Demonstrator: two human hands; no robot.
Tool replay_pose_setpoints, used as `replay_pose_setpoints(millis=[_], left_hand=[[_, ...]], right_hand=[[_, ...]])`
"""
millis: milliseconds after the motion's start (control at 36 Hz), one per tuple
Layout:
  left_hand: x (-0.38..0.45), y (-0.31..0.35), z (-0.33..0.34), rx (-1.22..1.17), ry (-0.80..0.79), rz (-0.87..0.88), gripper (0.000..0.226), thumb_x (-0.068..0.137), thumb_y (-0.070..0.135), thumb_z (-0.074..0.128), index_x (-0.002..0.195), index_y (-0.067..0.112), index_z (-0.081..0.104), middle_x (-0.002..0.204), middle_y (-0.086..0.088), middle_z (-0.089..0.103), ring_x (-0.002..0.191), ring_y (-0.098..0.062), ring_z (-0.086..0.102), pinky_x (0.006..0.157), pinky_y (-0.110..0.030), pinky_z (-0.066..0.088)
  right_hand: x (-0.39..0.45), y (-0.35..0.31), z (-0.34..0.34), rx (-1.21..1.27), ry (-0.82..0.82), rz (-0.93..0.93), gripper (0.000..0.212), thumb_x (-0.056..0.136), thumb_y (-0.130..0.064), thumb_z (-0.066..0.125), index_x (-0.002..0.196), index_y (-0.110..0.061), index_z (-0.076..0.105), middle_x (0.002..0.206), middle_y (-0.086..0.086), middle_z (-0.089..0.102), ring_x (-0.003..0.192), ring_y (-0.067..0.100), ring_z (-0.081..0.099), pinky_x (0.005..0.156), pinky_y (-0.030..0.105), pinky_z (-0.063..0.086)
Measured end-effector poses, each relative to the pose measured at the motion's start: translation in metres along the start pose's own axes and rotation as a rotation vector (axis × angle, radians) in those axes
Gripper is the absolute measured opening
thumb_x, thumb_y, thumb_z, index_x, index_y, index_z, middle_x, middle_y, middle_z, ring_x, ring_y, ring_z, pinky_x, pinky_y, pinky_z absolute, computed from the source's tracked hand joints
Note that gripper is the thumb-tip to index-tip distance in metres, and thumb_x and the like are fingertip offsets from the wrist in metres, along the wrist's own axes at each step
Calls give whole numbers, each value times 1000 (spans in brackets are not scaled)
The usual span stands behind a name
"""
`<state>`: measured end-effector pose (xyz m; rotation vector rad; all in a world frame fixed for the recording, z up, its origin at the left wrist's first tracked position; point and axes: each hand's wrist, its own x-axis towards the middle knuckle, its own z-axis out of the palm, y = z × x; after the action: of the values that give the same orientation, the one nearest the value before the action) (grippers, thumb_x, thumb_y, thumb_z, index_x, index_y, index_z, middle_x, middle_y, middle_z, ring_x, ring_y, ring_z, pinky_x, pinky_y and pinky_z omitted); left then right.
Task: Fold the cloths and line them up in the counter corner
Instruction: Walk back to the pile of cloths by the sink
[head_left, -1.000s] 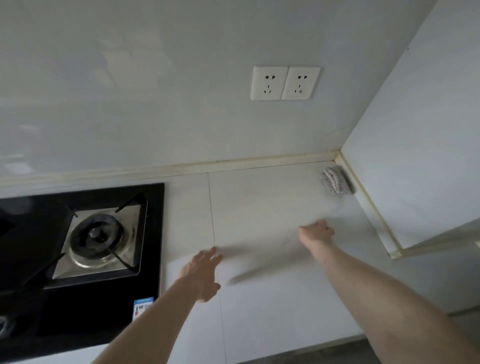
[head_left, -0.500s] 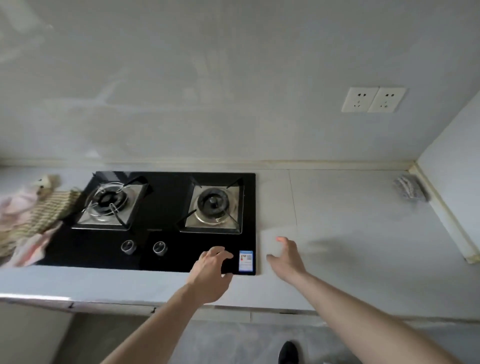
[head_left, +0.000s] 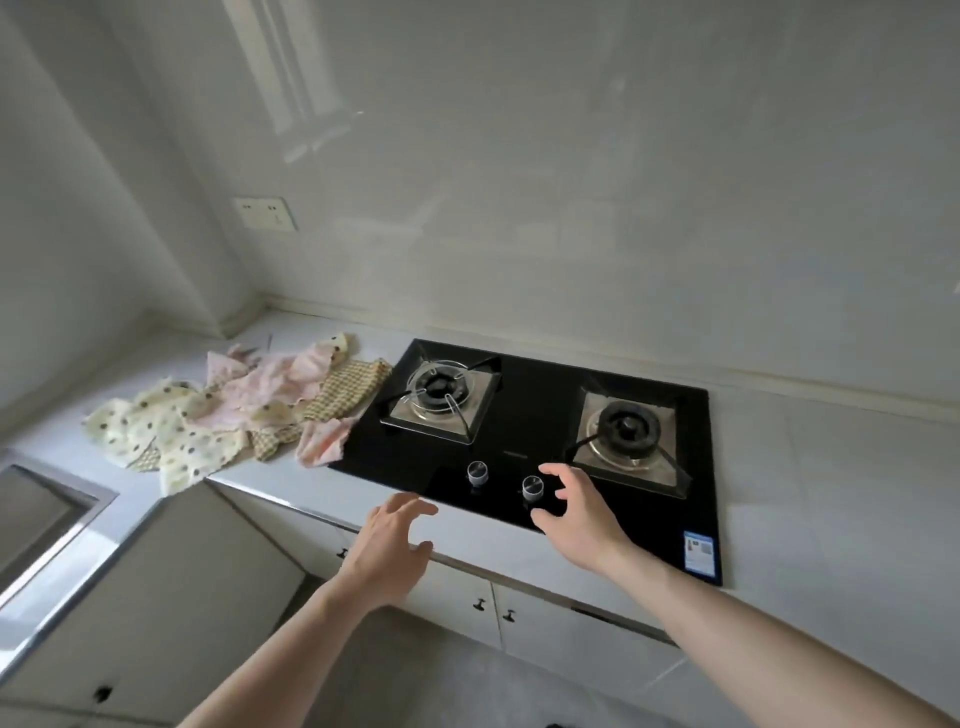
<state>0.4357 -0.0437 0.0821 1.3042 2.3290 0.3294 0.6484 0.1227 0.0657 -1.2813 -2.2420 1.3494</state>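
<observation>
Sink (head_left: 47, 525) cut by left edge; cloth pile (head_left: 228, 410) overlapping, separate cloths hard to count; sticker (head_left: 699, 552) print on hob too small to read; both forearms cut by bottom edge

A pale, glossy wall (head_left: 571, 182) rises behind a white worktop (head_left: 831, 467). A black glass gas hob (head_left: 530, 415) with two burners and two control knobs (head_left: 478, 472) is set into the worktop. A wall socket (head_left: 265, 213) sits at upper left. White cabinet doors (head_left: 457, 597) with dark pulls lie below. A steel sink rim (head_left: 62, 525) appears at left. The floor (head_left: 415, 686) is grey.
</observation>
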Motion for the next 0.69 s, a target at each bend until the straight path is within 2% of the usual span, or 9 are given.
replay_pose_setpoints(millis=[194, 306, 389, 528, 694], left_hand=[[10, -59, -49, -76, 124, -135, 44, 96, 25, 62, 139, 33, 53, 154, 7, 39, 139, -17, 40, 116, -32, 34], [1, -95, -75, -92, 193, -209, 44, 97, 27, 60, 140, 34, 52, 155, 9, 36, 141, -14, 37, 117, -29, 29], [0, -127, -95, -95, 255, -286, 44, 95, 29, 61, 139, 36, 53, 155, 8, 38, 143, -16, 36, 119, -31, 29], [-1, -173, -113, -82, 264, -381, 46, 91, 26, 64, 135, 36, 56, 150, 7, 43, 139, -18, 41, 117, -33, 33], [29, -215, -134, -74, 243, -402, 48, 89, 27, 65, 136, 35, 57, 150, 7, 42, 137, -18, 43, 115, -32, 36]], right_hand=[[59, -62, 38, -72, -153, -120, 55, 92, -28, 66, 142, -32, 44, 145, -11, 41, 120, 7, 49, 95, 23, 45], [91, -101, 67, -110, -265, -168, 54, 93, -27, 65, 143, -30, 44, 146, -9, 40, 125, 9, 48, 96, 22, 42], [116, -133, 92, -150, -317, -230, 55, 92, -27, 64, 143, -28, 44, 146, -8, 41, 120, 8, 48, 95, 22, 39], [135, -164, 135, -167, -406, -285, 56, 92, -28, 64, 144, -29, 42, 147, -8, 40, 124, 10, 48, 97, 23, 40], [163, -187, 172, -189, -445, -310, 54, 90, -28, 63, 141, -28, 44, 140, -9, 42, 115, 9, 48, 93, 22, 39]])
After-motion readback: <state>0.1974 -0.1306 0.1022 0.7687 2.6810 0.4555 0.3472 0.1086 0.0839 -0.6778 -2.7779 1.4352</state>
